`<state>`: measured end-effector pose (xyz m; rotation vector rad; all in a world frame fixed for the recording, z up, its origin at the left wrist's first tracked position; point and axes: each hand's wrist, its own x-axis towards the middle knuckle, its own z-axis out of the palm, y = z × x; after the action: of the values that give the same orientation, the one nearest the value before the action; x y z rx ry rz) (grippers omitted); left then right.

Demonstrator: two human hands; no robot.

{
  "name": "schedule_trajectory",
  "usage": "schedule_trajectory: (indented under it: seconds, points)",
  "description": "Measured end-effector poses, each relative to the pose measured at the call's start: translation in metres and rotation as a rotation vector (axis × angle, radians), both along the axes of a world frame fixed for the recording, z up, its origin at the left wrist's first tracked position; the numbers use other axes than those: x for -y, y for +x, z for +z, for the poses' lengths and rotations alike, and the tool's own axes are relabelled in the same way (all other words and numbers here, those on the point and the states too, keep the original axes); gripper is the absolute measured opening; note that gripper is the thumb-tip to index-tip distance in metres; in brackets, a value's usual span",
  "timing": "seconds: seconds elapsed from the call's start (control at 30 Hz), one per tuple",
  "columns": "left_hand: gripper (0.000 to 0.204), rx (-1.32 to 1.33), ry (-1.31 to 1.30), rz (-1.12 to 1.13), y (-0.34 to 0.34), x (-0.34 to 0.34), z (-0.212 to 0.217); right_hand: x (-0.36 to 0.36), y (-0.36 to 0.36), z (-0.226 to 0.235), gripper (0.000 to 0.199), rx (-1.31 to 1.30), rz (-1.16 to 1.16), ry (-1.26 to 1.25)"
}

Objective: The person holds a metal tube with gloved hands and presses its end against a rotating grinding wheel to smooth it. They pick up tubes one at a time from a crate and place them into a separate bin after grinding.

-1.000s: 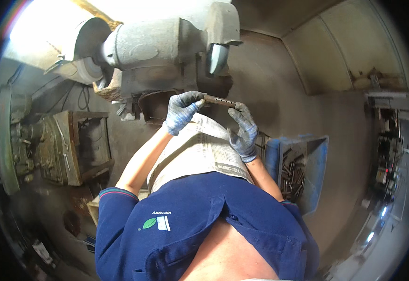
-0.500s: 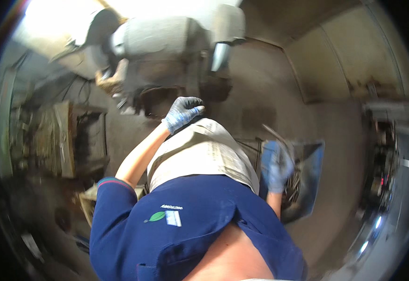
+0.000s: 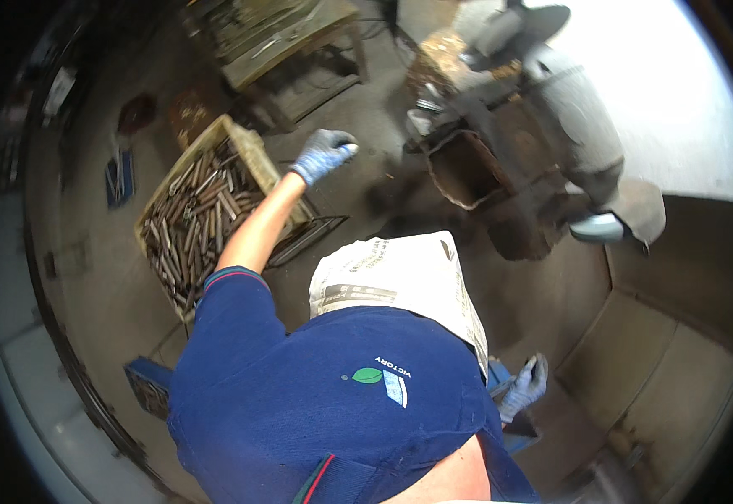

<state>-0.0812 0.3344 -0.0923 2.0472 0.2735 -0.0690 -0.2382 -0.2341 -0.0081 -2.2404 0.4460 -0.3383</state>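
My left hand point(image 3: 324, 156), in a blue and grey knitted glove, is held out in front of me with its fingers curled in. Nothing shows in it. Nearest to it stands a pale-sided crate point(image 3: 247, 149) heaped with several rusty, rod-like metal pieces point(image 3: 203, 214). Low on my right side is my right hand point(image 3: 524, 389), gloved alike, its fingers curled together. What they hold, if anything, I cannot make out. Just beside and below that hand a blue bin point(image 3: 518, 438) shows in part; my body hides the rest.
A large grey machine point(image 3: 581, 126) with a dark open box point(image 3: 467, 172) stands ahead to the right. A worn workbench point(image 3: 299, 38) is at the far side. Blue containers point(image 3: 120, 179) sit on the floor at left. Beige panels point(image 3: 627, 353) rise at right.
My view has turned left, so the machine now lies to the right and the full crate has come into sight. The thin rod seen by my right hand no longer shows.
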Motion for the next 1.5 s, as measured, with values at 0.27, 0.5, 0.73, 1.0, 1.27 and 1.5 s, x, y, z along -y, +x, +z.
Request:
schedule_trajectory:
  seconds: [0.27, 0.5, 0.73, 1.0, 1.27, 1.5]
  points:
    - [0.017, -0.078, 0.142, 0.69, -0.199, -0.167, -0.007, -0.067, 0.095, -0.027, 0.016, -0.027, 0.447, 0.159]
    - [0.035, -0.468, 0.545, 0.681, -0.219, -0.152, 0.0, -0.094, 0.127, -0.019, 0.018, -0.059, 0.615, 0.179]
    - [0.023, -0.722, 0.88, 0.453, -0.181, -0.15, 0.001, -0.097, 0.124, -0.023, 0.019, -0.11, 0.629, 0.269]
    - [0.024, -0.708, 0.777, 0.556, -0.179, -0.137, 0.006, -0.085, 0.103, -0.04, 0.017, -0.14, 0.538, 0.292]
    - [0.022, -0.409, 0.612, 0.506, -0.185, -0.134, 0.007, -0.086, 0.104, -0.034, 0.017, -0.076, 0.598, 0.255]
    - [0.025, 0.158, -0.947, 0.043, -0.059, -0.012, 0.085, -0.185, 0.154, 0.048, 0.026, 0.091, 1.001, 0.185]
